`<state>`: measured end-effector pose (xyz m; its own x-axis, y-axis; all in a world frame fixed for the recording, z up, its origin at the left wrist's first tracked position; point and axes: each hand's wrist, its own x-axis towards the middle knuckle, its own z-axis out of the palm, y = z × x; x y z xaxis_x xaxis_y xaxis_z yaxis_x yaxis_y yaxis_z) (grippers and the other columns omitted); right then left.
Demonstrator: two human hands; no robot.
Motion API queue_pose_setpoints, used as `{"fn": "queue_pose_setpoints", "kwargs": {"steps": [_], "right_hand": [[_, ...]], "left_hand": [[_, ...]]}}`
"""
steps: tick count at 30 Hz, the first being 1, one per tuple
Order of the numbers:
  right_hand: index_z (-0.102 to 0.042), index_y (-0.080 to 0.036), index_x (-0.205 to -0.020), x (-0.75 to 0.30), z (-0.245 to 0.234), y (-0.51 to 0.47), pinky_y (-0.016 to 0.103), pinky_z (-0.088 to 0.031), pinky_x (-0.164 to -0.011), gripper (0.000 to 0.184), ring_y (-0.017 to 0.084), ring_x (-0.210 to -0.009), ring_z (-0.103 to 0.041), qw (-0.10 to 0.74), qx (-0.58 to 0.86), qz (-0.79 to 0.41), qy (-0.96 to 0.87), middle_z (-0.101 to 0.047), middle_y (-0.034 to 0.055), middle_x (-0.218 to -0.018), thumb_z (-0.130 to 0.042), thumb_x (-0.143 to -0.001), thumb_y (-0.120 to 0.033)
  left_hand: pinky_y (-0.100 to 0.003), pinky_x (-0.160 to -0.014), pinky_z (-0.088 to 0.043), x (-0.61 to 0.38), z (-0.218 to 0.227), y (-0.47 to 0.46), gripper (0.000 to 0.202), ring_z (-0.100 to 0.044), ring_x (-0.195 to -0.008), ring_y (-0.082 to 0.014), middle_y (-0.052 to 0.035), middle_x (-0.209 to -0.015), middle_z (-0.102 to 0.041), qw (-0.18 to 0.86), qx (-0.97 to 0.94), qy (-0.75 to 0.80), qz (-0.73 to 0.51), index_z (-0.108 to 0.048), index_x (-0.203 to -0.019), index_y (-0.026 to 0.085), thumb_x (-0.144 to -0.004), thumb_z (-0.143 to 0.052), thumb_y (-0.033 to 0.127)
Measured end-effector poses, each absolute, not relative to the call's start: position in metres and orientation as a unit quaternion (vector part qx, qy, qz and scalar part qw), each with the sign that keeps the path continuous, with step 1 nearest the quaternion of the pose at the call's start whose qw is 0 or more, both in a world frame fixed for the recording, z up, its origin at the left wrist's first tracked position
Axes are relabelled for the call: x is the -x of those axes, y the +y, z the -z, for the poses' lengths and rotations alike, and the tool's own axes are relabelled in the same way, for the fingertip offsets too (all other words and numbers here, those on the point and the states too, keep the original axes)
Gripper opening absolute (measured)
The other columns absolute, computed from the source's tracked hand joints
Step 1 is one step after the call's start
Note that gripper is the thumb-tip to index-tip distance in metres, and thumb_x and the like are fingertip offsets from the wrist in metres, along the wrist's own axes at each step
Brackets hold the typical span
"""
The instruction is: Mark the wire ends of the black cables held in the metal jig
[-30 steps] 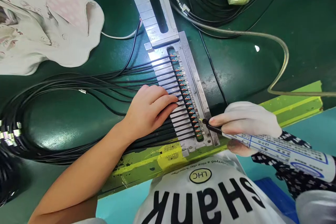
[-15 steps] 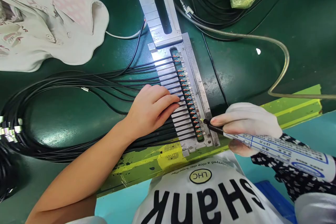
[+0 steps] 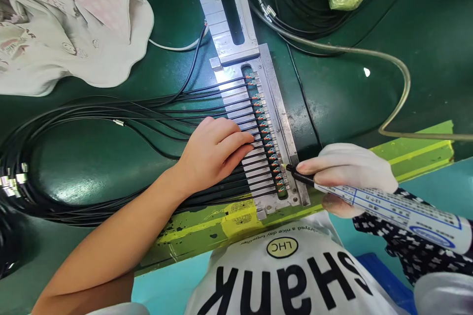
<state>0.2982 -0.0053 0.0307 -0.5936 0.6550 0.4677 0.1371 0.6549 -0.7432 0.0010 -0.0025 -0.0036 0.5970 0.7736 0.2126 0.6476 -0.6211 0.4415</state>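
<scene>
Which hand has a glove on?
The right hand has the white glove, and it's gripping a marker. The left hand is bare and lies on the black cables.

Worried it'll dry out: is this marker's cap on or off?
Off: the marker in the gloved right hand shows a bare yellow tip.

I saw that the cable jig (image 3: 280,113) was matt, scuffed metal, the worktop (image 3: 354,93) glossy green, and the crumpled cloth (image 3: 92,54) soft and matt.
</scene>
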Motion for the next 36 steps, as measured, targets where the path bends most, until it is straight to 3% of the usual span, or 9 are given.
{"fn": "queue_pose_setpoints", "kwargs": {"steps": [6,36], "right_hand": [[-0.065,-0.02,-0.093,-0.2982,-0.0334,-0.0048,0.032,-0.06,-0.065,0.012,0.018,-0.074,-0.074,0.354,0.255,-0.335,-0.835,-0.078,0.0084,-0.099,-0.068,-0.085,-0.029],[-0.064,-0.019,-0.093,-0.2985,-0.0341,-0.007,0.032,-0.058,-0.064,0.013,0.017,-0.073,-0.072,0.35,0.252,-0.336,-0.837,-0.078,0.0103,-0.097,-0.06,-0.093,-0.032]], "left_hand": [[-0.034,-0.072,-0.039,-0.0008,0.0047,-0.0029,0.016,-0.06,-0.082,-0.0178,-0.0034,-0.09,-0.066,0.159,-0.88,0.404,-0.195,-0.061,-0.11,0.022,-0.095,-0.06,0.028],[-0.033,-0.074,-0.038,-0.0027,0.0017,-0.0034,0.017,-0.059,-0.084,-0.0178,-0.0036,-0.091,-0.065,0.167,-0.879,0.394,-0.212,-0.062,-0.11,0.019,-0.094,-0.061,0.025]]}}
